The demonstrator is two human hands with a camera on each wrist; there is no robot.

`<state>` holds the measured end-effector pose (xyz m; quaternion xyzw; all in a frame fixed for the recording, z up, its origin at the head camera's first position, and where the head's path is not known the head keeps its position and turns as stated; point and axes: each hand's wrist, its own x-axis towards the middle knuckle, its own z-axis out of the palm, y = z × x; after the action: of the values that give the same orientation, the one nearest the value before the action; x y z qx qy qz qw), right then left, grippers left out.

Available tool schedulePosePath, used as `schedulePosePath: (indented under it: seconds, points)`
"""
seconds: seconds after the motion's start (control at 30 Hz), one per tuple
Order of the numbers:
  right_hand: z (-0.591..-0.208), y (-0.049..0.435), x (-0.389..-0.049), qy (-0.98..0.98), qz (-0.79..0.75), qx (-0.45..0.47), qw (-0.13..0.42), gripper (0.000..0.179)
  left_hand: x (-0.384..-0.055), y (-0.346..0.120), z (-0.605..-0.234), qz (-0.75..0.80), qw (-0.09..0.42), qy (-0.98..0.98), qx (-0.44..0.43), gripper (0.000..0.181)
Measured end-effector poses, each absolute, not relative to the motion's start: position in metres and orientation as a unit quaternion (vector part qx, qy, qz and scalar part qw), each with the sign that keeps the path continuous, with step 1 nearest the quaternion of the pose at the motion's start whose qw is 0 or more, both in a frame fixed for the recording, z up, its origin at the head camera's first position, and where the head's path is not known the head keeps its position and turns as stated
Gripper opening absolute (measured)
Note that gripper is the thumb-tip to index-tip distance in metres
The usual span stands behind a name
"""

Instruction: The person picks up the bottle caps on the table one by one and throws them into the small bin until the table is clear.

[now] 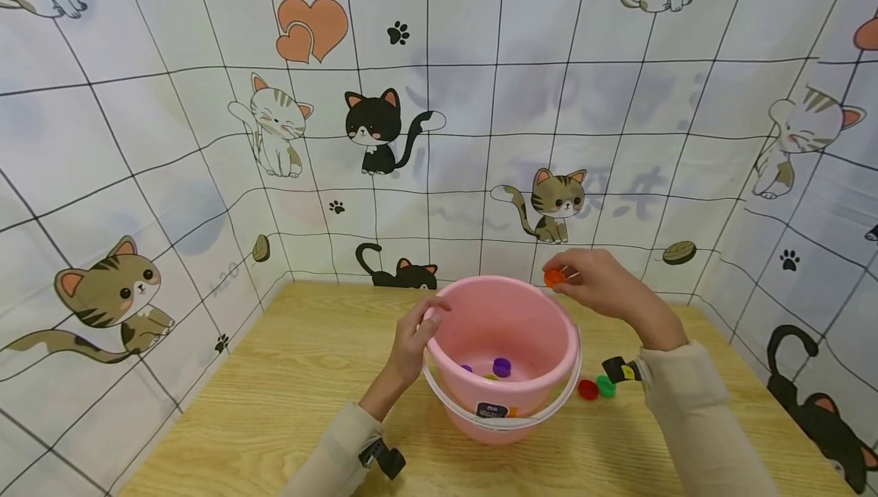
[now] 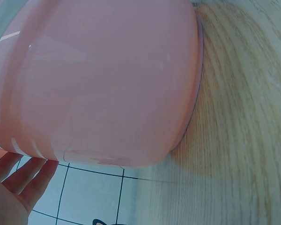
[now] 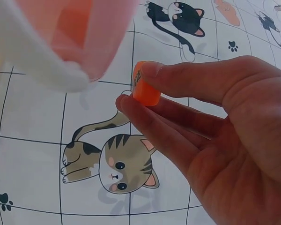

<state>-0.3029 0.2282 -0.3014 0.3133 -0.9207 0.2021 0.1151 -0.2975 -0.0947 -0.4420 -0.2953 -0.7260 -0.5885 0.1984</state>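
Observation:
A pink bucket (image 1: 497, 398) with a white handle (image 1: 504, 422) stands upright on the wooden table. My left hand (image 1: 414, 337) grips its left rim; the left wrist view has several of those fingers (image 2: 30, 176) against the outer wall. Just off the far right rim, my right hand (image 1: 600, 287) pinches a small orange bottle cap (image 3: 146, 84) between thumb and fingers. Dark printing shows on the cap's face. Inside the bucket lie a purple cap (image 1: 501, 367), part of another purple one, and a sliver of something yellow.
A red cap (image 1: 588, 389) and a green cap (image 1: 607, 386) lie on the table (image 1: 309, 375) to the right of the bucket, below the right forearm. Behind the table hangs a white sheet (image 1: 459, 101) with grid lines and cartoon cats, which also covers both sides.

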Motion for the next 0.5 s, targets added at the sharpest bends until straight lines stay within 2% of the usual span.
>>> schedulePosePath:
  seconds: [0.5]
  points:
    - [-0.288, 0.207, -0.303, -0.912, 0.199, 0.335, 0.128, 0.025, -0.299, -0.094, -0.444, -0.587, 0.201, -0.728, -0.293, 0.032]
